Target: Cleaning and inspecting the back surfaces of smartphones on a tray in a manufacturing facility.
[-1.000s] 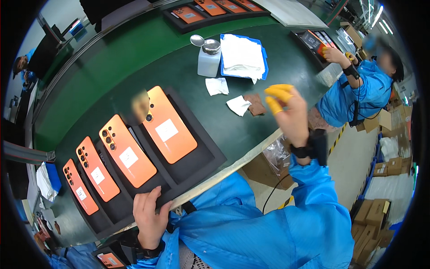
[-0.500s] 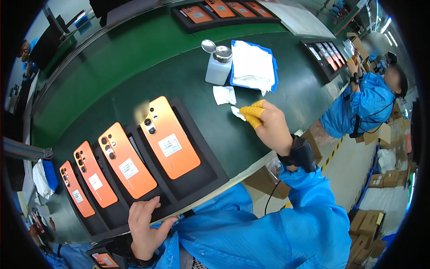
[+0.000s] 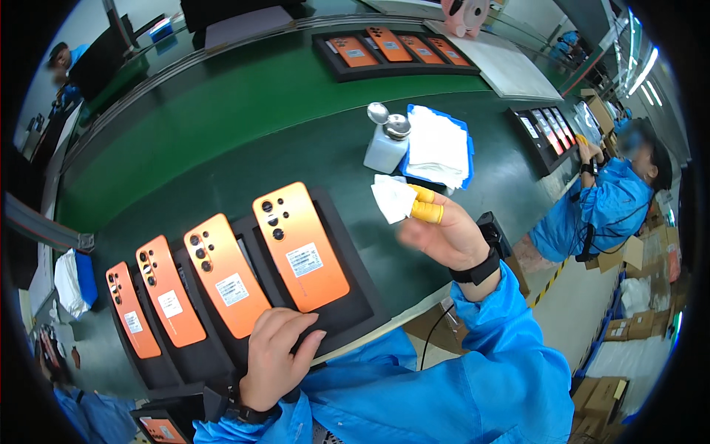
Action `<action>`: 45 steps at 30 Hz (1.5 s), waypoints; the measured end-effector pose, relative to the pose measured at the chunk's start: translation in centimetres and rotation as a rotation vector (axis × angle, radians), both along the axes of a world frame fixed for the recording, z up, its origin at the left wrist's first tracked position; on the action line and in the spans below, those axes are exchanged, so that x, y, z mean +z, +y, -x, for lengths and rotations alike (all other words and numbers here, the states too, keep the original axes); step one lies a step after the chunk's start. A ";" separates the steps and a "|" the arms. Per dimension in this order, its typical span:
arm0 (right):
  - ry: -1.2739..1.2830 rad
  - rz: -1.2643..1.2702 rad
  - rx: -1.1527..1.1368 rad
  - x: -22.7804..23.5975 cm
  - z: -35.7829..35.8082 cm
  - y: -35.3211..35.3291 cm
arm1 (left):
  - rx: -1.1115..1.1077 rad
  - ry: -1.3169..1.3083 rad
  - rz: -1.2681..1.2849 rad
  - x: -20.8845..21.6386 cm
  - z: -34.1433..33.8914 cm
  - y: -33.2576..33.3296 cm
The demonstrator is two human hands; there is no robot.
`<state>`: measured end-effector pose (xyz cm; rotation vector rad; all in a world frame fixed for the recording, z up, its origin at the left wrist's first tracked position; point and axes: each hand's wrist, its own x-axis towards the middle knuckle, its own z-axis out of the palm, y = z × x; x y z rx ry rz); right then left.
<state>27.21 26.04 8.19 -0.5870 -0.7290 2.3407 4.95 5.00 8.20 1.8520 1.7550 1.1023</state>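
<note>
My right hand (image 3: 447, 231), with yellow finger cots on two fingers, pinches a small white wipe (image 3: 393, 201) above the green table. Part of another white wipe (image 3: 386, 179) shows just behind it. My left hand (image 3: 281, 354) lies on the near edge of a black tray (image 3: 362, 300), fingers stretched out and empty. Its fingertips are by the lower ends of the two rightmost phones. In the tray lie several orange phones, backs up, each with a white label: the rightmost phone (image 3: 302, 248), the phone beside it (image 3: 225, 274), and others further left.
A pump bottle (image 3: 384, 152) with its lid up stands beside a blue basket (image 3: 468, 166) of white wipes. Another phone tray (image 3: 347, 70) lies at the back. To the right, a co-worker (image 3: 592, 214) in blue handles a third tray (image 3: 547, 164).
My right hand has drawn back toward me, and the wipe in it shows a larger face. The left hand has slid right along the tray's near edge. The whole view has shifted slightly.
</note>
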 end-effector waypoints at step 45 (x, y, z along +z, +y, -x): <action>-0.852 -2.309 -0.078 -1.3 12.7 -3.2 | -0.028 0.220 0.204 -1.9 0.5 1.1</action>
